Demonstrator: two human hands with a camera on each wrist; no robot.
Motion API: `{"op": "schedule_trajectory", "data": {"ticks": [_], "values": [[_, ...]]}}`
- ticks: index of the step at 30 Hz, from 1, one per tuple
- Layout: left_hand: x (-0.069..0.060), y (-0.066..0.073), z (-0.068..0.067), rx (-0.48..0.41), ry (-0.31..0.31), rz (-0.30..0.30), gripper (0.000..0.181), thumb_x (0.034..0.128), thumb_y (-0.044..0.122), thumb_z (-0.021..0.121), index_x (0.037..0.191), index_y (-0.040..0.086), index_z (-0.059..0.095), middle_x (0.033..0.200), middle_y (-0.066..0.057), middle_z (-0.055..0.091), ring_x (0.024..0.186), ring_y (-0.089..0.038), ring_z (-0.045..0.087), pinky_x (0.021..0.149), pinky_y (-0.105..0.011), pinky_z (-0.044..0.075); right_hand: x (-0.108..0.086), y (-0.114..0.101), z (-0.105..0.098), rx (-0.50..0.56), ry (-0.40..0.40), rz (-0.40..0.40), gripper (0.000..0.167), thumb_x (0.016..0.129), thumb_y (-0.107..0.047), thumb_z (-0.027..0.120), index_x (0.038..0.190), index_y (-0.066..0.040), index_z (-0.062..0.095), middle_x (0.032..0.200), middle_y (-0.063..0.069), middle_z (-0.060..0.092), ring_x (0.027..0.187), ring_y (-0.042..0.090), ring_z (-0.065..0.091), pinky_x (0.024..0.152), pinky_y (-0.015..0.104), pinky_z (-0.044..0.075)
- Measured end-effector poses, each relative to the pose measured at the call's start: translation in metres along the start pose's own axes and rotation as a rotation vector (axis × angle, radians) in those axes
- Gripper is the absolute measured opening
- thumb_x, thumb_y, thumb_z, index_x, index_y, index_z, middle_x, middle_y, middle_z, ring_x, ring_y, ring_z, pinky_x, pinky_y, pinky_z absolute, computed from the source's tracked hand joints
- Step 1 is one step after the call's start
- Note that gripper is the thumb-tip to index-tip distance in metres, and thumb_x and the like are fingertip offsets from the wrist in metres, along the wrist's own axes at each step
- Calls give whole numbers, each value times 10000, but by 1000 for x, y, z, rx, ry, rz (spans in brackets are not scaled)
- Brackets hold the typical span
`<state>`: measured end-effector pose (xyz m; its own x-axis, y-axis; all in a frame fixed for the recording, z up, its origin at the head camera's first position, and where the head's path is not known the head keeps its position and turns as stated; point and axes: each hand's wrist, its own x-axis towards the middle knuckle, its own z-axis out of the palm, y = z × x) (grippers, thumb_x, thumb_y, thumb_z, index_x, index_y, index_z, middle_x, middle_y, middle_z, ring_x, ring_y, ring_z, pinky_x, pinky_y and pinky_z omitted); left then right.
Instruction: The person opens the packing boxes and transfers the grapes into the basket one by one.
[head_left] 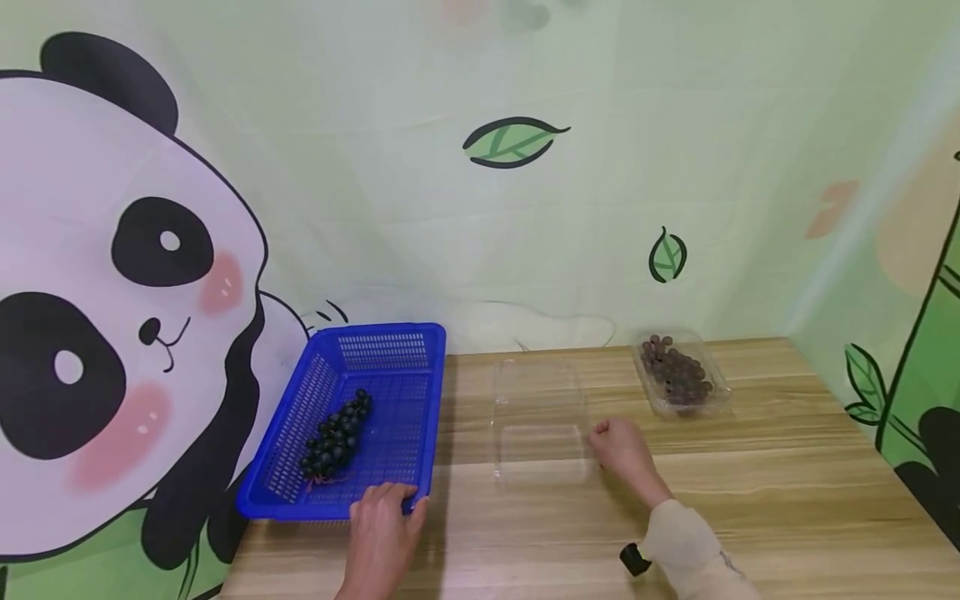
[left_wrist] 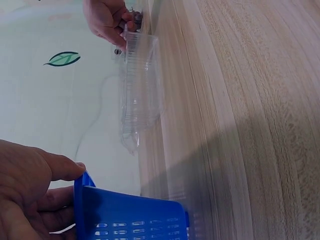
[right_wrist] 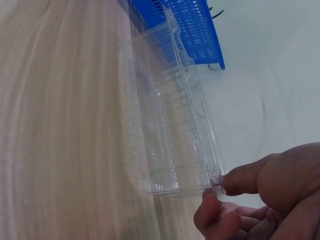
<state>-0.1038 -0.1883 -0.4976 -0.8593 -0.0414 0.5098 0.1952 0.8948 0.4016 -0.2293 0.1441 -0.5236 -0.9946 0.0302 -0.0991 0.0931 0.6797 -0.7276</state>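
Observation:
My left hand (head_left: 384,533) grips the near right corner of a blue plastic basket (head_left: 435,400), thumb and fingers on its rim. Inside the basket lies a bunch of dark grapes (head_left: 337,437) with its stem toward me. Right of it stands a clear plastic container (head_left: 540,433), with no fruit in it. My right hand (head_left: 624,454) pinches that container's right edge between thumb and fingers, as the right wrist view shows closely. Farther back on the right, a second clear box (head_left: 716,392) holds a bunch of reddish-brown grapes (head_left: 678,371).
Everything stands on a wood-grain table (head_left: 795,500). Behind it rises a pale green backdrop (head_left: 375,167) printed with a panda and leaves. The basket sits at the table's left side, with the clear container beside it.

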Motion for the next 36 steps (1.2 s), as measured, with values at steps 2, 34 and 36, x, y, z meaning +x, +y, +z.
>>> {"op": "schedule_trajectory", "data": {"ticks": [2,34,36], "values": [[0,0,0,1,-1,-6,160,778,99,869,888,34,772,851,-109,737,826,-340,657,666,-458,411,4,-1,-1,-12,1,-7,164,935,-100,616,783,-42,638,596,15,580,537,150,545,525,285,411],[-1,1,-1,0,-9,-27,151,775,85,864,879,29,769,855,-109,736,836,-331,657,678,-453,412,33,-4,-5,-87,-28,15,215,983,-186,636,800,-74,643,696,32,567,607,181,498,524,302,381],[-1,1,-1,0,-9,-27,149,776,86,864,877,30,769,854,-108,736,833,-330,657,676,-452,413,33,-4,-4,-95,-29,14,197,985,-184,635,829,-64,651,724,38,585,623,187,512,533,305,391]]}}
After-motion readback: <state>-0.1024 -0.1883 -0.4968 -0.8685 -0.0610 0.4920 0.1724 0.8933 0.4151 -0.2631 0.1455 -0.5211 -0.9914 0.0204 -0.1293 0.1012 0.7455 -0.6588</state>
